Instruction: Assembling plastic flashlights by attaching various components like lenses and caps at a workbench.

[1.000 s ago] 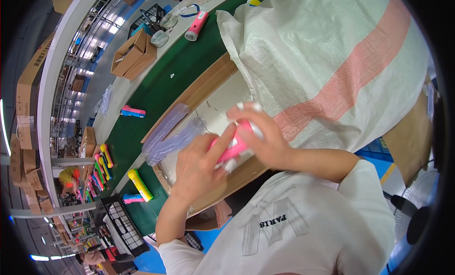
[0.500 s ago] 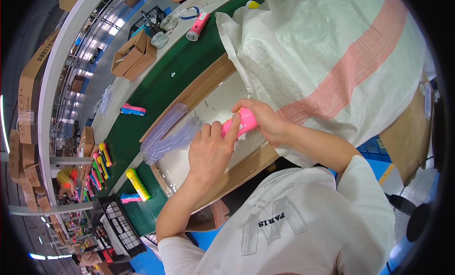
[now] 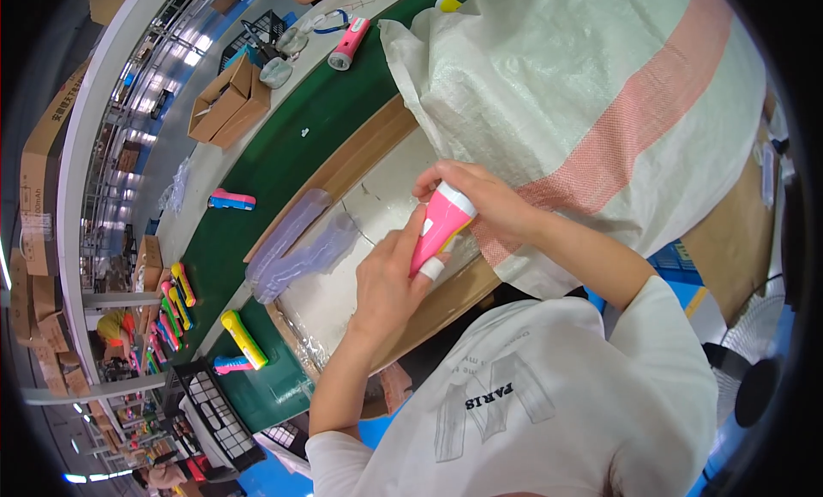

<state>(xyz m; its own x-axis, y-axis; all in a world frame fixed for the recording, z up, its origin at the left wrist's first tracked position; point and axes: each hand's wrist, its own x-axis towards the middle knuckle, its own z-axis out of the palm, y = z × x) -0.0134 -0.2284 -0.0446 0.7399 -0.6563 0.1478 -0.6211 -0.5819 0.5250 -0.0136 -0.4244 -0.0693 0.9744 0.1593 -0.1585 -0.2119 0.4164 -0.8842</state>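
A pink flashlight (image 3: 442, 231) with a white head and a white tail end is held up over the shallow cardboard tray. My left hand (image 3: 387, 278) grips its body near the tail. Around the white head curl the fingers of my right hand (image 3: 484, 197), partly behind it. Purplish clear plastic sleeves (image 3: 296, 248) lie in the tray (image 3: 377, 158), to the left of my hands. A large white woven sack (image 3: 549, 94) with a pink stripe rises right beside my right hand.
On the green belt (image 3: 283, 158) lie a pink-and-blue flashlight (image 3: 231, 200), a yellow one (image 3: 244, 338) and another pink one (image 3: 349, 44). Several more colourful flashlights (image 3: 174, 307) are farther left. An open cardboard box (image 3: 230, 104) and a black crate (image 3: 214, 411) stand beside the belt.
The pink flashlight has turned more upright, showing its white head and tail. My left hand has shifted slightly right and down along its body; my right hand has moved to the head.
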